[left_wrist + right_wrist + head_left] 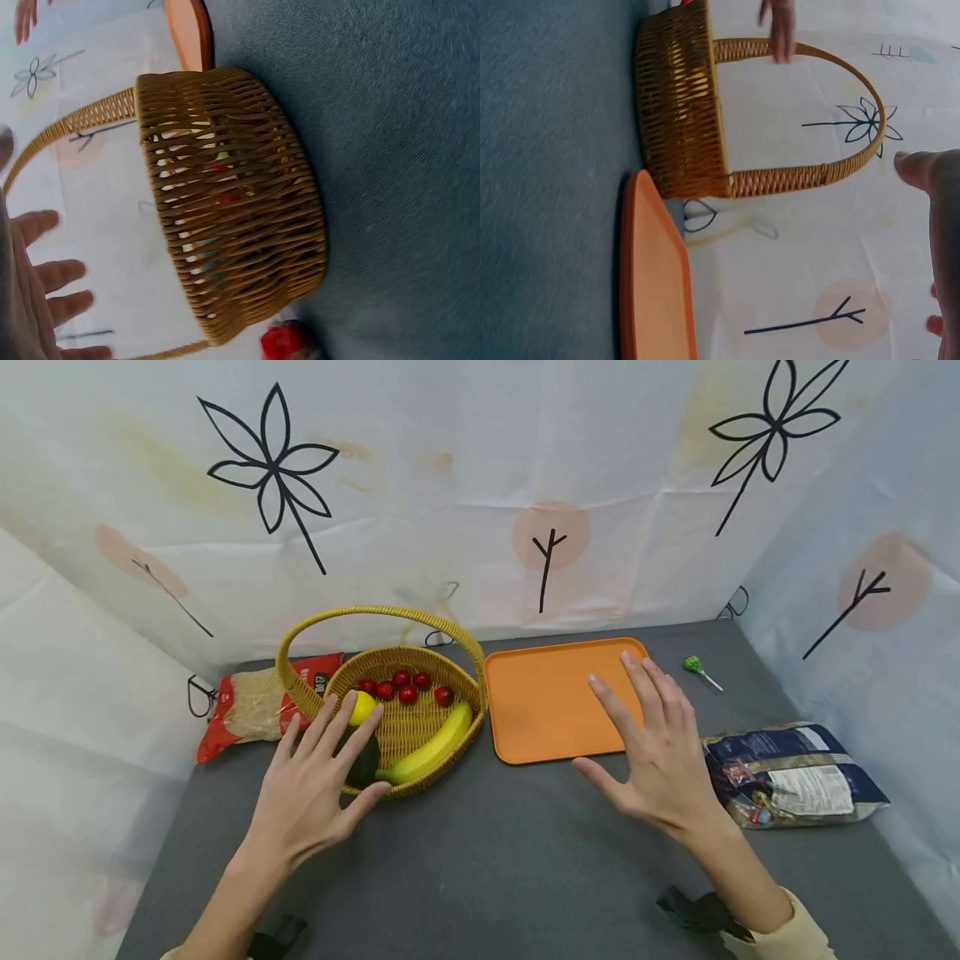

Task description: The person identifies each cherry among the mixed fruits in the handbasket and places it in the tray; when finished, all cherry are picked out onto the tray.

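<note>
Left hand (311,787) is held near the left side of the basket (401,731), empty, its fingers spread; the right hand (658,756), likewise empty and spread, is held well to the basket's right. Inside the basket, a banana (431,752) is laid along the right side, red fruits (407,694) are gathered toward the back, and a yellow fruit (363,707) and a dark fruit (367,764), both partly hidden by the left hand, are set at left. An orange tray (555,702) is placed just right of the basket; a lollipop (692,664) and a blue bag (795,777) are seen farther right, a red packet (255,706) to the basket's left.
</note>
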A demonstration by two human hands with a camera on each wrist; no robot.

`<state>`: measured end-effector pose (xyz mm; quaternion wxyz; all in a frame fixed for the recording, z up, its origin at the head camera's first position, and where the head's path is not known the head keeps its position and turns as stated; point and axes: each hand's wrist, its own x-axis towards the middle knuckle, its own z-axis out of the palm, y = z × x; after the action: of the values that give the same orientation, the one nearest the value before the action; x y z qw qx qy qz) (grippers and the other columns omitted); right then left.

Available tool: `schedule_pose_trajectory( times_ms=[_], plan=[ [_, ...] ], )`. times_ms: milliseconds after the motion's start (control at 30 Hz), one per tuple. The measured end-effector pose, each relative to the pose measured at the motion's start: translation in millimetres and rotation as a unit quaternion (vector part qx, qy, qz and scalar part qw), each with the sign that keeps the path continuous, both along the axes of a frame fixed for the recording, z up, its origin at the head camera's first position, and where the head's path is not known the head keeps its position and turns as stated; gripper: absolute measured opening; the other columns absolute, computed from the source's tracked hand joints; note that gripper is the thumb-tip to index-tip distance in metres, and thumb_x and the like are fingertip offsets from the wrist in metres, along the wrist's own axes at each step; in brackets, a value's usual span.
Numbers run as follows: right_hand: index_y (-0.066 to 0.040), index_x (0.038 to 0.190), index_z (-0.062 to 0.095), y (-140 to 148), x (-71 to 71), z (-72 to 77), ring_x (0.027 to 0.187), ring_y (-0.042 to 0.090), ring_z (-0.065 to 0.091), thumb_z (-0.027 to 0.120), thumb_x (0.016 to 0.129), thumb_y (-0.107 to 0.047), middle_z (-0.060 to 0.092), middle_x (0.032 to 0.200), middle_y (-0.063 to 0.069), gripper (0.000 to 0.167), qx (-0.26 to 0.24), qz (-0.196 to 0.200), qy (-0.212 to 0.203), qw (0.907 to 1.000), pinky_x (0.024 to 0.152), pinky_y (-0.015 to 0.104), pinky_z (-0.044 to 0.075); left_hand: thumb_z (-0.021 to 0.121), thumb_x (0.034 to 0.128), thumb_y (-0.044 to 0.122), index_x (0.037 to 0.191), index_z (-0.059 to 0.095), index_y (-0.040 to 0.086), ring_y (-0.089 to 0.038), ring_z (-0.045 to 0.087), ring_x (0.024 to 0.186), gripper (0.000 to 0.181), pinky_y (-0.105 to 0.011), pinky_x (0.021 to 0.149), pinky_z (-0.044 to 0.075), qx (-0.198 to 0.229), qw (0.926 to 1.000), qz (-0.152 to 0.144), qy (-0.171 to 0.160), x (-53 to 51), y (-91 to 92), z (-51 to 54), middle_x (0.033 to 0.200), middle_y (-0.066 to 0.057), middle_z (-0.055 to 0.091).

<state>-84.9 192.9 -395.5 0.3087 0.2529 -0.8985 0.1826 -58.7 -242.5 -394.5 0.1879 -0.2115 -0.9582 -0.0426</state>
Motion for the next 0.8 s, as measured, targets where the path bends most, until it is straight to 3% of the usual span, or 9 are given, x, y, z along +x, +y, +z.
schedule_pose_trajectory(
  times_ms=[100,167,333,433,533,800],
  plan=[
    [-0.017,0.164,0.049,-10,-1.4,-0.6,0.149,0.049,0.042,0.041,0.106,-0.076,0.043,0.169,0.023,0.083,-0.022,0.03,-0.01,0.9993,0.113,0.072,0.038,0.067,0.1012,0.057,0.163,0.051,0.02,-0.041,0.051,0.152,0.073,-0.068,0.116,0.046,0.047,0.9986,0.021,-0.013,-0.7,-3.7,-8.4,0.168,-0.017,0.05],
    [-0.014,0.161,0.051,-18,-3.4,-1.8,0.139,0.047,0.05,0.046,0.108,-0.069,0.051,0.161,0.023,0.077,-0.044,0.059,-0.018,0.9971,0.107,0.067,0.043,0.081,0.0944,0.04,0.156,0.059,0.014,-0.043,0.058,0.143,0.07,-0.067,0.105,0.054,0.077,0.996,0.038,-0.024,-0.3,-6.3,-13.5,0.161,-0.02,0.056],
    [-0.009,0.146,0.062,-44,-9.2,-7.4,0.117,0.029,0.063,0.074,0.103,-0.033,0.068,0.137,0.013,0.051,-0.121,0.144,-0.077,0.9792,0.09,0.045,0.056,0.081,0.0977,0.029,0.15,0.061,0.007,-0.048,0.056,0.138,0.06,-0.071,0.086,0.059,0.138,0.9838,0.081,-0.081,1.6,-12.5,-23.9,0.161,-0.025,0.053],
    [-0.009,0.137,0.066,-64,-11.0,-9.1,0.112,0.022,0.066,0.082,0.094,-0.013,0.072,0.128,0.007,0.046,-0.165,0.185,-0.147,0.9576,0.083,0.034,0.06,0.078,0.1006,0.027,0.152,0.057,0.006,-0.049,0.048,0.145,0.06,-0.078,0.089,0.055,0.176,0.972,0.102,-0.118,3.5,-16.1,-29.3,0.166,-0.025,0.046],
    [-0.007,0.134,0.067,-86,-14.6,-9.4,0.116,0.023,0.068,0.081,0.096,-0.01,0.072,0.126,0.009,0.041,-0.19,0.215,-0.214,0.9336,0.085,0.034,0.063,0.076,0.1019,0.026,0.154,0.054,0.002,-0.049,0.044,0.147,0.061,-0.08,0.096,0.05,0.216,0.9598,0.118,-0.134,5.2,-18.6,-35.9,0.167,-0.025,0.043],
    [-0.004,0.132,0.067,-140,-42.4,-13.0,0.11,0.027,0.074,0.073,0.103,-0.012,0.074,0.125,0.014,0.03,-0.232,0.279,-0.351,0.8633,0.091,0.037,0.064,0.08,0.0997,0.025,0.157,0.048,-0.003,-0.041,0.056,0.131,0.072,-0.062,0.098,0.059,0.317,0.9228,0.175,-0.131,10.5,-16.8,-51.3,0.16,-0.025,0.044]
  ],
)
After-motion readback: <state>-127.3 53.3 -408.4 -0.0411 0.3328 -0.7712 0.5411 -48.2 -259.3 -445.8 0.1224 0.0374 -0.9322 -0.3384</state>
